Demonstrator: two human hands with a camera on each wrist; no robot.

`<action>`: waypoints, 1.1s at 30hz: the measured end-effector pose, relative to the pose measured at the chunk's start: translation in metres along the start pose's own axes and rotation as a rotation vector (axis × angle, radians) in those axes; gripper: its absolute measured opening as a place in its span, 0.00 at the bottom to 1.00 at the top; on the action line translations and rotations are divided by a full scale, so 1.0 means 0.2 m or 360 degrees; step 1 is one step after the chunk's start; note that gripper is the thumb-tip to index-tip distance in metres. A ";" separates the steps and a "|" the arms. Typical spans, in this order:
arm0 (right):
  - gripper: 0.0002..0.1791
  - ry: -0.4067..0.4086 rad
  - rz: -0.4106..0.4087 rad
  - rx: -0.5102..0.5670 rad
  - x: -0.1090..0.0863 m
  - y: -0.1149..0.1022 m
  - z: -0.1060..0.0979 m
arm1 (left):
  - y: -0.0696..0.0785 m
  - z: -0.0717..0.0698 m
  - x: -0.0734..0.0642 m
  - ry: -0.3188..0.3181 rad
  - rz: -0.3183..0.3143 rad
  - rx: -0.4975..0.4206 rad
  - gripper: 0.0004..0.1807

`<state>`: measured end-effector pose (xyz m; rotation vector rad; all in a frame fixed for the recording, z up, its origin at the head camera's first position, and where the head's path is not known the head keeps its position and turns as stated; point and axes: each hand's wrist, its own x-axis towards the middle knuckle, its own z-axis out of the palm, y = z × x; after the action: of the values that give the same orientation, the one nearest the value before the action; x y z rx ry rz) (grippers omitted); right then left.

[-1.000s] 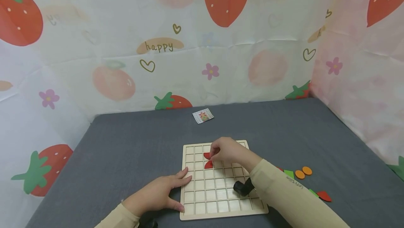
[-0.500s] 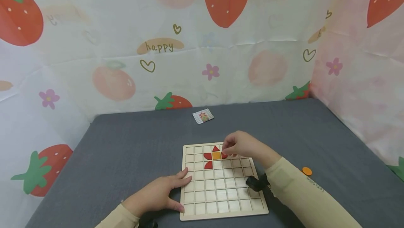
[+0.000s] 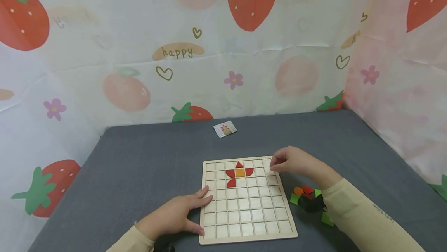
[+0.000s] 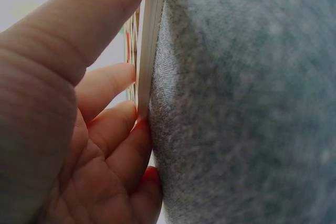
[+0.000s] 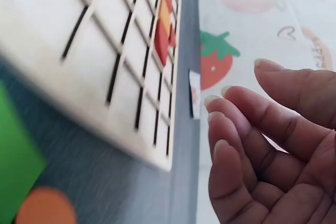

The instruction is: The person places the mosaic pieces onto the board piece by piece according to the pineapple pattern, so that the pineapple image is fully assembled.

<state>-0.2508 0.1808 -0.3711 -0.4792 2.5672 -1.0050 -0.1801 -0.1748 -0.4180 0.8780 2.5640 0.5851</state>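
Observation:
A pale wooden grid board (image 3: 244, 215) lies on the table. Near its far edge, a yellow-orange square (image 3: 240, 172) sits with a red triangle (image 3: 239, 164) above it and red rounded pieces to its left (image 3: 230, 173) and right (image 3: 249, 171). Another red rounded piece (image 3: 231, 183) sits one row lower, to the left. My left hand (image 3: 174, 212) rests with spread fingers along the board's left edge. Over the far right corner hangs my right hand (image 3: 303, 163); the right wrist view shows its fingers (image 5: 226, 166) loosely bent, thumb apart, nothing between them.
Right of the board lie loose pieces: an orange disc (image 3: 298, 191), a red piece (image 3: 307, 189) and green squares (image 3: 295, 199), partly covered by the black wrist camera (image 3: 312, 204). A small pattern card (image 3: 225, 129) lies beyond the board. Printed cloth (image 3: 258, 100) hangs behind the table.
My right hand has moved right, off the red rounded piece beside the yellow-orange square, which now lies in its cell. Loose pieces have come out from behind the sleeve. My left hand stays put.

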 end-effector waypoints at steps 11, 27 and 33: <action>0.05 -0.0142 -0.0039 -0.0110 -0.10 0.14 -0.03 | 0.00 0.00 0.00 -0.0007 -0.0010 -0.0003 0.49; 0.08 -0.0311 0.0090 -0.0072 -0.15 0.22 0.00 | 0.00 0.00 0.00 0.0003 -0.0001 0.0018 0.49; 0.08 -0.0323 0.0089 -0.0104 -0.16 0.22 0.00 | 0.00 0.01 0.00 -0.0009 -0.0025 0.0012 0.49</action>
<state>-0.2311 0.2244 -0.3946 -0.4971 2.4237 -0.8110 -0.1804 -0.1744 -0.4193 0.8600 2.5671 0.5682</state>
